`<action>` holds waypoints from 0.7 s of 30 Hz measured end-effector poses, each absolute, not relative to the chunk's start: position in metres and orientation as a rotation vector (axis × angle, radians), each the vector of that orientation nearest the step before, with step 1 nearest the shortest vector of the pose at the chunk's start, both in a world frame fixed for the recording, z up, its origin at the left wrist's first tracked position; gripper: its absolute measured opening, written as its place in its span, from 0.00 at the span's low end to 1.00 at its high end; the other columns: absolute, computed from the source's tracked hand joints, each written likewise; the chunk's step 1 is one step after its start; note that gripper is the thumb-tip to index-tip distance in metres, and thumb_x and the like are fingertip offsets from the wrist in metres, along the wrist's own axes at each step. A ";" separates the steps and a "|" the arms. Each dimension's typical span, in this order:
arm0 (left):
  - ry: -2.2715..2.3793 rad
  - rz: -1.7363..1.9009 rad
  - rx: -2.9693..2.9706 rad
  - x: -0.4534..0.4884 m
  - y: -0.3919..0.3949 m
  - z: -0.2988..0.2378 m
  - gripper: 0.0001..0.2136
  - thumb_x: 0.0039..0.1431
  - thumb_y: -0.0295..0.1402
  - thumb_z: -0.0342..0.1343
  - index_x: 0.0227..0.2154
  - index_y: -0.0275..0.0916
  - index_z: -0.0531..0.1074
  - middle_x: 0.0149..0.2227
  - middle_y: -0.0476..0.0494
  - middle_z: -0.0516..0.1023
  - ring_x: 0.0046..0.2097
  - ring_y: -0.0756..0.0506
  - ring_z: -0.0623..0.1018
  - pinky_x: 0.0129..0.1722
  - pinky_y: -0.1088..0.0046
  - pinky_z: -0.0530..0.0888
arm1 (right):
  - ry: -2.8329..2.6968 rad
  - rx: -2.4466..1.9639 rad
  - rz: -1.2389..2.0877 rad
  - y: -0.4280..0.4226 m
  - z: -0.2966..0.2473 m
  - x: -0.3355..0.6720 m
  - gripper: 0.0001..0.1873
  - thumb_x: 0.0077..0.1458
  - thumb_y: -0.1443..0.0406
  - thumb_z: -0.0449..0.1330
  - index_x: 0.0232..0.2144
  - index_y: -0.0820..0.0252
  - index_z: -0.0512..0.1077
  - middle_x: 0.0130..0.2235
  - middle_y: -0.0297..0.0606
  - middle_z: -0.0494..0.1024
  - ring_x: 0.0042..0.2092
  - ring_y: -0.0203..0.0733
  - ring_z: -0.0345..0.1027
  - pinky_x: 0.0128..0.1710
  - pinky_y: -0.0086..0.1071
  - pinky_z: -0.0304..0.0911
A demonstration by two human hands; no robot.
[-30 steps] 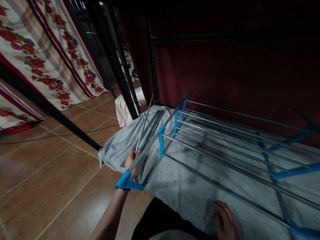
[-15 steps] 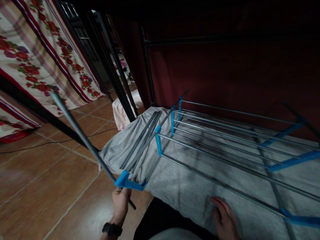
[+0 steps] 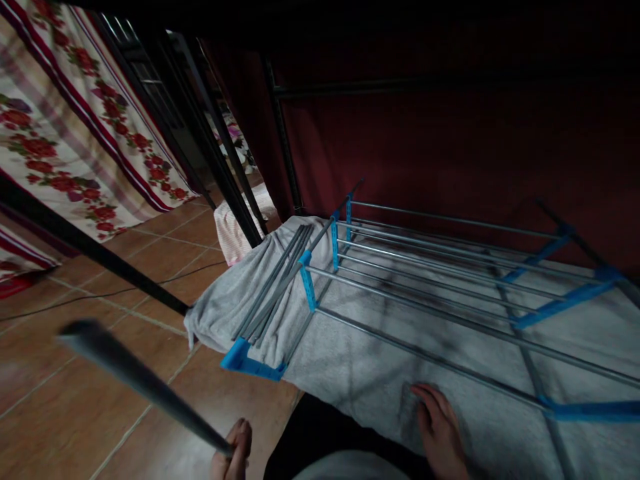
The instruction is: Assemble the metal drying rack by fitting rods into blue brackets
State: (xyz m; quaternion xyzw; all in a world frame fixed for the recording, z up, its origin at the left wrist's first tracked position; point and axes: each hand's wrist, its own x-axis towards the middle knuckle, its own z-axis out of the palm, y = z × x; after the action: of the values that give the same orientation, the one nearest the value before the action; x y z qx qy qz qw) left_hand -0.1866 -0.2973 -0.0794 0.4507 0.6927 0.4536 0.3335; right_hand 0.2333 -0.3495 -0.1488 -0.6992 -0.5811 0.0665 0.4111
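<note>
My left hand (image 3: 233, 448) is closed around one end of a grey metal tube (image 3: 150, 388), whose other end points up and left, close to the camera. Just above that hand, a blue plastic bracket (image 3: 253, 363) sits at the near left corner of a rack frame (image 3: 420, 357) made of grey tubes and blue connectors. The frame lies on a grey blanket (image 3: 360, 387). Resting on the blanket with fingers loosely extended, my right hand (image 3: 440, 430) holds nothing and is apart from the nearest rung. Several loose grey tubes (image 3: 275, 283) lie side by side inside the frame's left end.
Black metal posts (image 3: 220, 167) and a slanting black bar (image 3: 95, 247) stand at the left. Behind the rack hangs a dark red curtain (image 3: 410, 147). A floral curtain (image 3: 65, 133) hangs over the tiled floor (image 3: 55, 373), where a cable (image 3: 115, 293) runs.
My left hand has moved down, away from the blue bracket, with the tube. The tube's far end has swung down and toward the camera. My right hand stays on the blanket.
</note>
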 end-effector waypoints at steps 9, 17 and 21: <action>1.463 0.976 2.246 -0.179 -0.282 -0.078 0.16 0.67 0.42 0.50 0.25 0.43 0.69 0.21 0.52 0.72 0.21 0.50 0.75 0.21 0.80 0.69 | -1.303 -1.718 0.286 -0.353 -0.150 0.232 0.17 0.64 0.60 0.52 0.49 0.54 0.76 0.51 0.45 0.77 0.53 0.53 0.71 0.56 0.50 0.67; 1.427 0.523 2.581 -0.126 -0.269 -0.077 0.12 0.66 0.34 0.50 0.26 0.44 0.71 0.26 0.46 0.77 0.27 0.45 0.79 0.28 0.72 0.72 | -0.888 -1.589 0.509 -0.354 -0.137 0.238 0.17 0.59 0.51 0.60 0.42 0.54 0.78 0.46 0.43 0.80 0.46 0.52 0.74 0.48 0.45 0.72; 1.326 0.396 2.613 -0.094 -0.266 -0.073 0.10 0.66 0.30 0.50 0.31 0.43 0.74 0.31 0.44 0.79 0.33 0.44 0.80 0.33 0.69 0.73 | -0.709 -1.597 0.661 -0.360 -0.129 0.252 0.20 0.53 0.49 0.64 0.40 0.56 0.79 0.46 0.43 0.81 0.47 0.55 0.75 0.47 0.47 0.74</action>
State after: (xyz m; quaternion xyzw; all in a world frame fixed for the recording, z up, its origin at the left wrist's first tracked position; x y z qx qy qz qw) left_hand -0.0937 -0.2657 -0.0728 0.8799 0.4465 0.1334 0.0925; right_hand 0.2519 -0.3604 -0.1288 -0.6874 -0.3050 0.2847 0.5945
